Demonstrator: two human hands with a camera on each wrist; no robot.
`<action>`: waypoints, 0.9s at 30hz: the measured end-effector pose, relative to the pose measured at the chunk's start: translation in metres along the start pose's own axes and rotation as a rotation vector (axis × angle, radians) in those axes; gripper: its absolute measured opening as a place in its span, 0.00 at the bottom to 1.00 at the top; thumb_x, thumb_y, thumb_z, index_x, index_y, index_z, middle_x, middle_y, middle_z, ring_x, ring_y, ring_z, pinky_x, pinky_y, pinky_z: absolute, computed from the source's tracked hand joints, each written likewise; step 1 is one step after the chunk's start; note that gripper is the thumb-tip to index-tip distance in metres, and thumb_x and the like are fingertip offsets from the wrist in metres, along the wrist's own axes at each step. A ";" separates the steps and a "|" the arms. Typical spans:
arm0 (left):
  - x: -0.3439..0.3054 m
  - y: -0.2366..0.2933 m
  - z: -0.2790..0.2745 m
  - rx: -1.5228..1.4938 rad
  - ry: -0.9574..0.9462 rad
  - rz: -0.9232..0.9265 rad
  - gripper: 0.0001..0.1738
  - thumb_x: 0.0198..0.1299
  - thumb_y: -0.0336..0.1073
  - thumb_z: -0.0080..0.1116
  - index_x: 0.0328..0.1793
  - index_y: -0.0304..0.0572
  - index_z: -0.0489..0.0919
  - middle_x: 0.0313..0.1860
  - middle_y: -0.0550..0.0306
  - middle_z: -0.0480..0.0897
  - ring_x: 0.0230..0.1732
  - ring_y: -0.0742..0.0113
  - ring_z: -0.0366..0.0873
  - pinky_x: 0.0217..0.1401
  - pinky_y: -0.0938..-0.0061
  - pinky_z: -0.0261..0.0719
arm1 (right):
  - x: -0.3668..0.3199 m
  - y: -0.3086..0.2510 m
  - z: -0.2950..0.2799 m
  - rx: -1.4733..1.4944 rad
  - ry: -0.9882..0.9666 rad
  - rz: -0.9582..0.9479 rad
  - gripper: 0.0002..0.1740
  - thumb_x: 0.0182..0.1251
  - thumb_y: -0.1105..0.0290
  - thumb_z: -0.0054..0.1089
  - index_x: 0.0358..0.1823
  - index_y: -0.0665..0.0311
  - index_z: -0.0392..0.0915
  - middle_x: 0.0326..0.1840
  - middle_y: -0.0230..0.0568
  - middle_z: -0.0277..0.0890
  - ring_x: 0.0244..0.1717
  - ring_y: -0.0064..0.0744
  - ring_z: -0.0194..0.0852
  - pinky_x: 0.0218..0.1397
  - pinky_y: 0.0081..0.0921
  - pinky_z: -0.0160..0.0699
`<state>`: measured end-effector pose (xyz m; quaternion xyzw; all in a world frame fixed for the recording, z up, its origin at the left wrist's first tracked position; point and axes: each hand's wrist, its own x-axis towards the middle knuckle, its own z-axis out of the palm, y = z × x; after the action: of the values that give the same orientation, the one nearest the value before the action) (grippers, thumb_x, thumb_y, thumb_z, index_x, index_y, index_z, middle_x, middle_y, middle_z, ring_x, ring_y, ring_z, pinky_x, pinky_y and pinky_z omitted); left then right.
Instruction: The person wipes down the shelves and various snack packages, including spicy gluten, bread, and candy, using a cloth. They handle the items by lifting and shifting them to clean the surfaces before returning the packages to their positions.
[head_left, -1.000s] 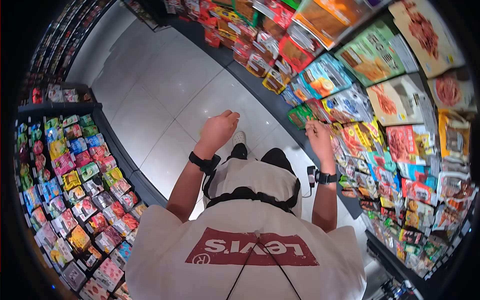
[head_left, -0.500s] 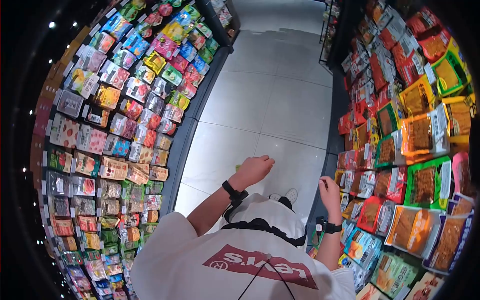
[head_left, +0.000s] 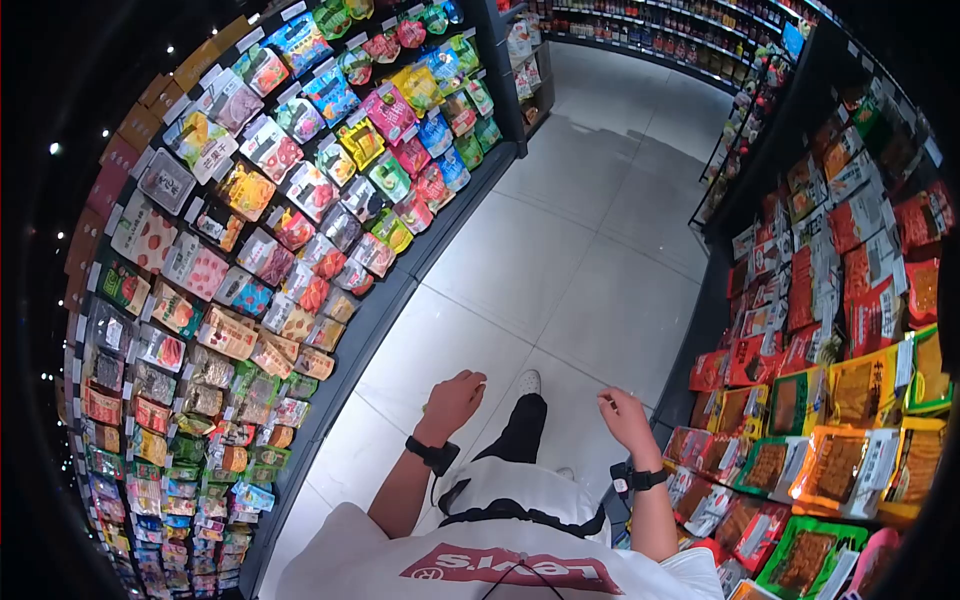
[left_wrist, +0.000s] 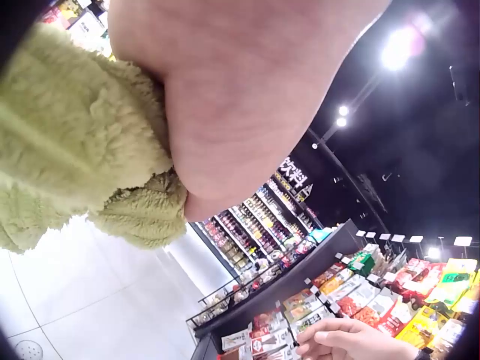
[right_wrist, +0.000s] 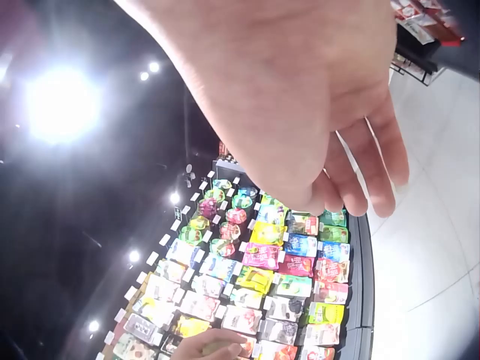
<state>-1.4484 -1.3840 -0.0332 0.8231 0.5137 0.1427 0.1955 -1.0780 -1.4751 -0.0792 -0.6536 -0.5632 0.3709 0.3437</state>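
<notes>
My left hand [head_left: 450, 408] is out in front of my body over the aisle floor. In the left wrist view it grips a fuzzy light-green cloth [left_wrist: 82, 127], bunched in folds beside the palm. Only a sliver of the cloth shows past that hand in the head view. My right hand [head_left: 622, 418] hangs in front of me near the right-hand shelf, with nothing in it. The right wrist view shows its fingers [right_wrist: 360, 172] loosely bent. Each wrist wears a black strap with a small camera.
On the left, a sloped shelf [head_left: 405, 285] bears rows of colourful snack packets [head_left: 385, 110]. Packaged foods [head_left: 840, 470] fill the right side. Pale floor tiles [head_left: 560, 260] run between them toward a wire rack [head_left: 735, 140] and bottle shelves [head_left: 660, 40] at the far end.
The head view has swung from the right-hand shelf to look along the aisle, and one leg now stands forward. Both hands stay in front of the body, the left still with the cloth.
</notes>
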 end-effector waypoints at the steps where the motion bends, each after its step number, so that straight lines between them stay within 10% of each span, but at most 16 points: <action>1: 0.016 -0.010 0.002 -0.010 0.022 -0.030 0.08 0.78 0.38 0.61 0.56 0.49 0.86 0.45 0.53 0.87 0.41 0.45 0.89 0.43 0.52 0.88 | 0.022 -0.001 -0.002 -0.019 -0.028 -0.022 0.12 0.80 0.67 0.65 0.55 0.68 0.86 0.47 0.54 0.90 0.44 0.50 0.91 0.50 0.39 0.88; 27: 0.438 -0.169 -0.063 -0.059 0.251 -0.215 0.09 0.78 0.39 0.60 0.55 0.45 0.85 0.44 0.50 0.87 0.41 0.43 0.88 0.44 0.50 0.87 | 0.608 -0.096 0.000 0.033 -0.404 -0.233 0.12 0.84 0.68 0.65 0.58 0.69 0.85 0.41 0.41 0.89 0.42 0.28 0.90 0.48 0.28 0.87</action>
<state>-1.4207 -0.9109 -0.0417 0.7332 0.6146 0.2376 0.1682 -1.0689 -0.8599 -0.0559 -0.4910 -0.6859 0.4612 0.2752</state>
